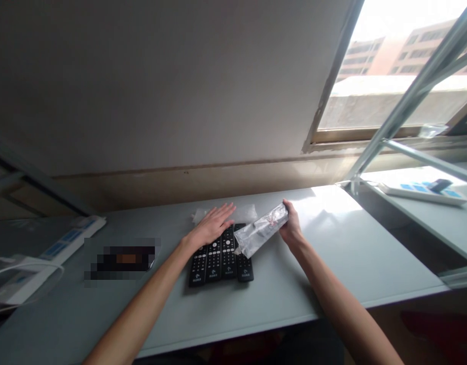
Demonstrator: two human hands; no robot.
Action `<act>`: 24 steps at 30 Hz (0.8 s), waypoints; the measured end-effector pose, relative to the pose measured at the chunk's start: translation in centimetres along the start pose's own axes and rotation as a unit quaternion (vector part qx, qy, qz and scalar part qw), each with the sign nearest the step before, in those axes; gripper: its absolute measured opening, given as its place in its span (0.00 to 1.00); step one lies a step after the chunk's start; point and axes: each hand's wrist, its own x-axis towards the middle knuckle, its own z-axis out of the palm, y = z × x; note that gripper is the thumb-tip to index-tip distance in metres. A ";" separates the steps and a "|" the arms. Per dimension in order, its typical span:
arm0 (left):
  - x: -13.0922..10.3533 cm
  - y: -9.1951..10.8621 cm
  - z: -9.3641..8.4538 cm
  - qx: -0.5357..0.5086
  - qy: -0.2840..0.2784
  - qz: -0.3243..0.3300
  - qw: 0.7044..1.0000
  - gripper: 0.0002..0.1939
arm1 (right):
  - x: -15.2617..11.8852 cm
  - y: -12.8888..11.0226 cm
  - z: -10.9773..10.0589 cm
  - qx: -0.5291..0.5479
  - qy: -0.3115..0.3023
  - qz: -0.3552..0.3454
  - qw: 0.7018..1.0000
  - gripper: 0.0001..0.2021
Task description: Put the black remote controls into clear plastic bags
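Note:
Several black remote controls lie side by side on the grey table, their lower ends toward me. My left hand rests over their upper ends with its fingers stretched out and together, palm down. Whether the palm presses on them cannot be made out. A crinkled clear plastic bag hangs tilted from my right hand, which grips its upper right end. The bag's lower end covers part of the rightmost remote. What the bag may contain is unclear. Another clear plastic wrapper lies behind the remotes, partly hidden by my left hand.
To the left lies a dark pixelated object. Beyond it is a white power strip with a white cable. Another power strip sits on the right-hand table. A metal frame post rises by the window.

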 end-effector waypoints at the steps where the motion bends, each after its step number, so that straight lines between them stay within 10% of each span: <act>1: -0.1 -0.2 0.4 -0.005 -0.020 -0.015 1.000 0.33 | -0.1 0.1 0.0 -0.004 0.001 0.002 1.000 0.24; 8: -0.1 -0.3 0.7 0.010 -0.023 -0.015 1.000 0.33 | -0.7 1.2 0.2 -0.047 -0.012 0.011 0.999 0.28; 12: -1.5 1.5 -0.5 -0.149 0.128 -0.027 0.980 0.31 | -1.0 1.3 0.4 -0.063 -0.039 0.000 0.997 0.28; 14: -2.8 2.6 -1.2 -0.350 0.180 -0.057 0.918 0.34 | -1.4 1.3 0.6 -0.071 -0.068 -0.008 0.995 0.27; 18: -5.2 3.6 -2.4 -0.667 0.098 -0.088 0.733 0.41 | -2.9 0.9 1.7 -0.109 -0.150 -0.018 0.983 0.24; 24: -5.9 1.7 -1.6 -0.732 0.163 -0.116 0.651 0.24 | -4.2 -2.5 7.6 -0.199 -0.252 -0.062 0.945 0.24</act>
